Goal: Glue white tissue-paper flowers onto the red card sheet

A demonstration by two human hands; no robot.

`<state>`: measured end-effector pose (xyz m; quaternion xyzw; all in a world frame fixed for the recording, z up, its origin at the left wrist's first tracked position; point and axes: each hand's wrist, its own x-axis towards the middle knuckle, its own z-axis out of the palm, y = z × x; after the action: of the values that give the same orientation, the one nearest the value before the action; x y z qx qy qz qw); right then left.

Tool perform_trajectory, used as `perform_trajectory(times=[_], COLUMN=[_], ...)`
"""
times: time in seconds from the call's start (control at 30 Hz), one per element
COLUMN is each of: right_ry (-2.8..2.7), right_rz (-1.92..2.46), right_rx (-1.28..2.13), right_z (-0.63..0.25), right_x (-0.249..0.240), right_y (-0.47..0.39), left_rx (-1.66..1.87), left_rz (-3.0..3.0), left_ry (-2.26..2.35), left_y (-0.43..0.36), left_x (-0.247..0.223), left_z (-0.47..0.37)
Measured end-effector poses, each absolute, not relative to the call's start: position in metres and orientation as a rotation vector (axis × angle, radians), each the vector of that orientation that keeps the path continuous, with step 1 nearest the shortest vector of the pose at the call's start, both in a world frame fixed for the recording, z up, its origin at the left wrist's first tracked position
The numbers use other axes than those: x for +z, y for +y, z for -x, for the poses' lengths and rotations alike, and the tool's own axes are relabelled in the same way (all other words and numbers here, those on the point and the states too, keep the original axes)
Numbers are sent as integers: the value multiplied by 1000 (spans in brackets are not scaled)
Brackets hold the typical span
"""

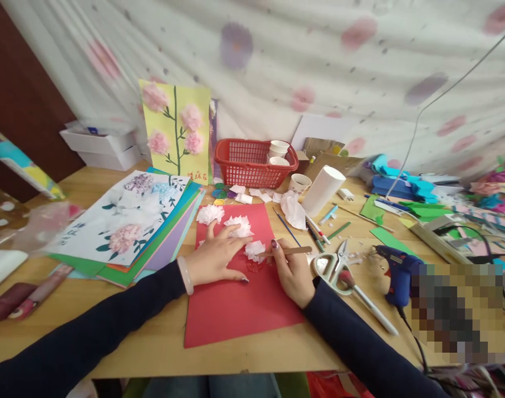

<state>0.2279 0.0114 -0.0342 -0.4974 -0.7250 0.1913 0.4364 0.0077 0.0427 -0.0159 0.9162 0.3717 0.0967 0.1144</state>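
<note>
A red sheet of paper (239, 312) lies in front of me on the wooden table. White crumpled tissue-paper flowers (211, 214) sit on its upper part, and one of them (239, 225) is right by my left fingers. My left hand (217, 255) rests flat on the sheet with its fingers spread. Between thumb and fingers, my right hand (291, 271) grips a thin brown wooden stick (296, 251). The stick's left end reaches a small white tissue flower (254, 251). Just below that flower is a wet-looking red patch (254, 267) on the paper.
Scissors (337, 268) and a blue glue gun (397, 271) lie to the right. A red basket (252, 163) with paper cups stands behind, near a white paper roll (324, 190). Stacked coloured sheets (169, 243) are at left; a yellow flower picture (175, 130) stands at the back.
</note>
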Motion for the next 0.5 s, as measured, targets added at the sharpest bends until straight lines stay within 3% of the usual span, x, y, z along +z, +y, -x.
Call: perform_trajectory(times=[0.5], right_ry=[-2022], right_rz=[1181], right_rx=[312], right_z=[-219], right_x=[-34], right_y=[12], left_rx=[318], left_rz=[-2688], left_ry=[1049], left_y=[46], left_x=[-17], left_z=[-7])
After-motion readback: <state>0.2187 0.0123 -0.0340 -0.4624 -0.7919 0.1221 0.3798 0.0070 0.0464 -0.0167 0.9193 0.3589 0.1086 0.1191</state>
